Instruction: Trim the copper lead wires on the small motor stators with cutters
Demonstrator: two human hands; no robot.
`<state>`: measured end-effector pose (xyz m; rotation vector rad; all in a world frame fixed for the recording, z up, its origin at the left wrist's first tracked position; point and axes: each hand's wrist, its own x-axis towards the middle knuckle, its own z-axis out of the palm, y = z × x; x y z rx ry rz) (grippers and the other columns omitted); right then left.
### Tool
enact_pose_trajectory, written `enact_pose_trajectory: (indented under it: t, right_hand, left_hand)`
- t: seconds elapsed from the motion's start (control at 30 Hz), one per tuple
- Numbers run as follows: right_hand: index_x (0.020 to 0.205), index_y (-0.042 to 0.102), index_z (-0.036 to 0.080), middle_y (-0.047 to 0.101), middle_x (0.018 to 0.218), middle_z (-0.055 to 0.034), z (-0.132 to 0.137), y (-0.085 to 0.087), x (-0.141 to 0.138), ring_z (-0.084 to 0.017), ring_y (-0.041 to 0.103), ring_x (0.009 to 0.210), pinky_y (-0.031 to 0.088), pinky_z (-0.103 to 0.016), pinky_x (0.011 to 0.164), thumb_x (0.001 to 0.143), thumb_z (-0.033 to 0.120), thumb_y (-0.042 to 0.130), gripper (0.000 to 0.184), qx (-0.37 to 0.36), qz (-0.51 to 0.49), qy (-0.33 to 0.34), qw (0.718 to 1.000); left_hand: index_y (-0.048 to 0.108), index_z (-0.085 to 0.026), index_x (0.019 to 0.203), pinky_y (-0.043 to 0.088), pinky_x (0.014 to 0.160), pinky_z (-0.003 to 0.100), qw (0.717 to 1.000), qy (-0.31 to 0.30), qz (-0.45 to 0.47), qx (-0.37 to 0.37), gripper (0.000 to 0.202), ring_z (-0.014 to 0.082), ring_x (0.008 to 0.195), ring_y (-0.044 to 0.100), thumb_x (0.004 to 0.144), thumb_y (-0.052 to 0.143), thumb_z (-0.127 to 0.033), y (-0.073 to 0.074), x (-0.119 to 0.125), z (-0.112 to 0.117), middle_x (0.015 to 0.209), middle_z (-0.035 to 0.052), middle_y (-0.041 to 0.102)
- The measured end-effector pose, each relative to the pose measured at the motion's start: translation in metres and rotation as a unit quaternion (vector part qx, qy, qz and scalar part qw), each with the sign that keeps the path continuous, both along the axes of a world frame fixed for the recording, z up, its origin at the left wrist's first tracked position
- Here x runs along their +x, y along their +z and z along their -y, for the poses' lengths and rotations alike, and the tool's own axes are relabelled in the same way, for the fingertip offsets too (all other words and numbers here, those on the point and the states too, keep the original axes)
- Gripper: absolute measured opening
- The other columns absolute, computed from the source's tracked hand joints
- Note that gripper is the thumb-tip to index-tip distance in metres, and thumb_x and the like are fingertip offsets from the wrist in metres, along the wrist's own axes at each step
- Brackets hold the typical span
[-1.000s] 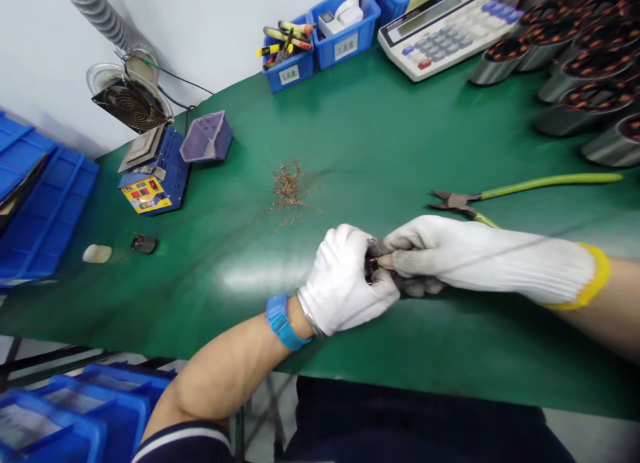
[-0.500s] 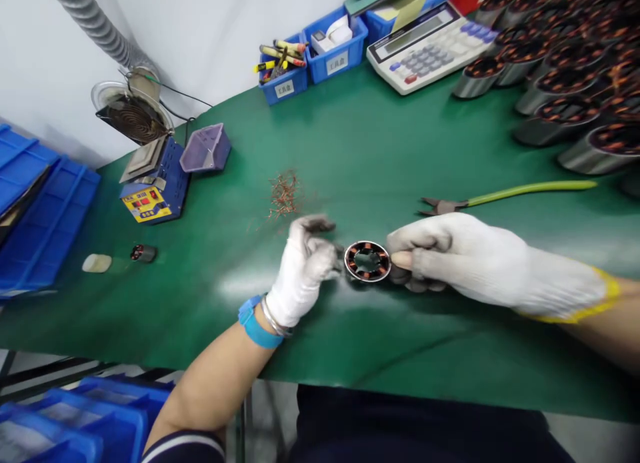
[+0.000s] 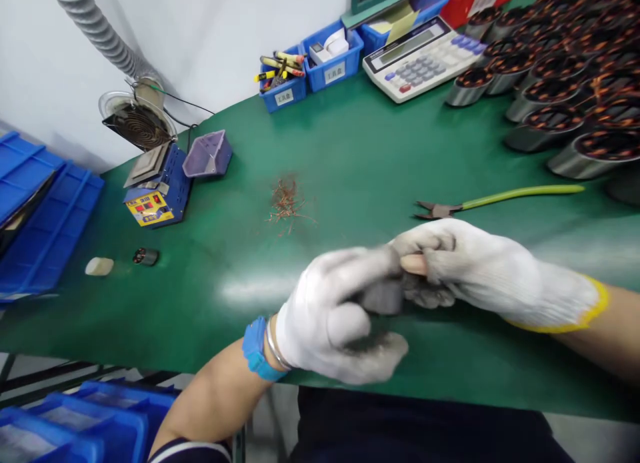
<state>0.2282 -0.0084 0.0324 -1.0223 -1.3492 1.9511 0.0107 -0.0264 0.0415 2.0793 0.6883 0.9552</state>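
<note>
Both my hands wear white knit gloves and meet over the green bench near its front edge. My right hand [image 3: 480, 266] pinches a small grey motor stator [image 3: 385, 296] from the right, a bare fingertip showing. My left hand [image 3: 340, 313] is blurred by motion and lies curled over the stator, covering most of it. A blue wristband sits on my left wrist. Green-handled cutters [image 3: 500, 199] lie just behind my right hand. A small heap of copper wire clippings [image 3: 286, 201] lies further back.
Several wound stators [image 3: 565, 126] crowd the back right. A calculator [image 3: 417, 49] and blue tool bins [image 3: 305, 73] stand at the back. A blue soldering station [image 3: 155, 196], a purple tray [image 3: 207, 155] and a fume hose stand back left, blue crates [image 3: 35, 209] at the left.
Half a second ago the stator lay open to view with my left hand drawn off to its left. Now my left hand has swung back over it, and the head has tilted slightly.
</note>
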Motion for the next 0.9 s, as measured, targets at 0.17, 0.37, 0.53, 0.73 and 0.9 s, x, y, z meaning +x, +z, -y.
enact_pose_trajectory:
  t: [0.17, 0.37, 0.53, 0.73, 0.9]
  right_hand:
    - [0.059, 0.052, 0.018, 0.052, 0.054, -0.0013, 0.007, 0.002, 0.001, -0.010, 0.042, 0.047, 0.034, -0.025, 0.043, 0.073, 0.065, 0.065, 0.051, 0.095, 0.088, 0.019, 0.991]
    - [0.064, 0.058, 0.018, 0.055, 0.057, -0.0021, 0.004, 0.001, 0.002, -0.011, 0.044, 0.049, 0.035, -0.025, 0.044, 0.072, 0.063, 0.066, 0.047, 0.103, 0.143, -0.007, 0.984]
    - [0.065, 0.055, 0.018, 0.048, 0.051, 0.0011, 0.005, -0.005, -0.001, -0.010, 0.038, 0.040, 0.030, -0.026, 0.038, 0.066, 0.070, 0.068, 0.054, 0.016, 0.059, -0.023, 0.998]
    - [0.058, 0.051, 0.019, 0.049, 0.057, -0.0004, 0.009, -0.006, 0.003, -0.012, 0.043, 0.054, 0.035, -0.027, 0.051, 0.083, 0.057, 0.058, 0.045, 0.215, 0.189, 0.038, 0.958]
    - [0.067, 0.058, 0.017, 0.056, 0.061, -0.0030, 0.008, -0.009, 0.003, -0.012, 0.045, 0.051, 0.036, -0.028, 0.048, 0.079, 0.065, 0.058, 0.048, 0.079, 0.157, 0.032, 0.984]
  left_hand:
    - [0.053, -0.021, 0.074, 0.060, 0.071, 0.042, 0.950, 0.141, 0.017, -0.277, 0.046, 0.0232, 0.079, 0.071, 0.088, 0.052, -0.065, -0.002, 0.001, -0.006, 0.093, 0.0115, 0.070]
    - [0.057, -0.022, 0.106, 0.058, 0.055, 0.031, 0.855, -0.017, 0.062, -0.515, 0.044, 0.0188, 0.068, 0.071, 0.075, 0.077, -0.047, 0.003, 0.003, -0.014, 0.097, 0.0064, 0.068]
    - [0.048, -0.017, 0.060, 0.057, 0.095, 0.045, 0.957, 0.086, 0.174, -0.217, 0.043, 0.0256, 0.109, 0.068, 0.083, 0.072, -0.044, 0.005, 0.001, 0.000, 0.122, 0.0091, 0.066]
    - [0.058, -0.017, 0.088, 0.056, 0.053, 0.031, 0.845, 0.029, -0.018, -0.534, 0.049, 0.0159, 0.057, 0.065, 0.082, 0.064, -0.065, 0.002, 0.006, -0.010, 0.078, 0.0040, 0.065]
    - [0.051, -0.019, 0.067, 0.059, 0.091, 0.042, 0.878, 0.106, 0.227, -0.408, 0.047, 0.0220, 0.091, 0.070, 0.073, 0.075, -0.059, 0.007, 0.004, -0.012, 0.088, 0.0047, 0.069]
